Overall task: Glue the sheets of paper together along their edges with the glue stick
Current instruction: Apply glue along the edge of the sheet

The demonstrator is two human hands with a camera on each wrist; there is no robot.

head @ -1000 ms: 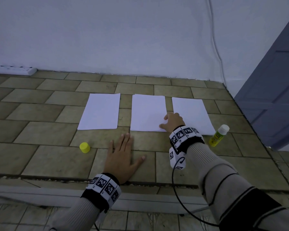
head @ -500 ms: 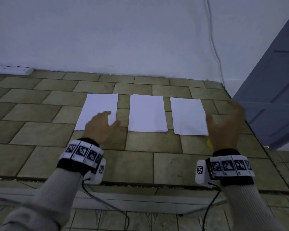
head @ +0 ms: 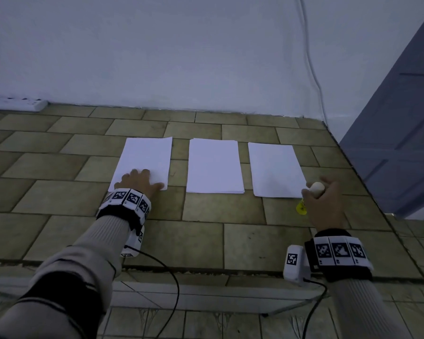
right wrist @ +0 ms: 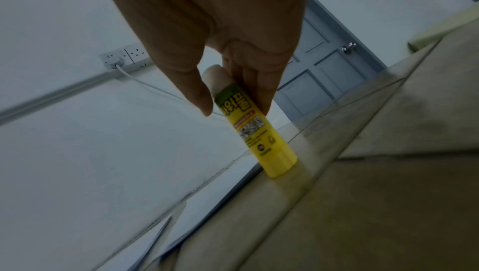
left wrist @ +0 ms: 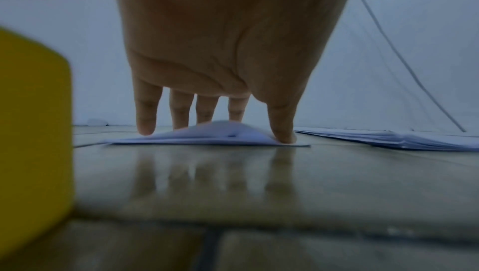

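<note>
Two hands: right (right wrist: 207, 29) grips yellow Korean-lettered glue stick (right wrist: 256, 130).

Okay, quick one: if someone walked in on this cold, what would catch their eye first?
Probably the three white sheets in a row on the tiled surface: left sheet, middle sheet, right sheet, lying apart. Next, the yellow glue stick beside the right sheet's near corner, uncapped, gripped by the right hand. The left hand presses on the left sheet's near edge.
</note>
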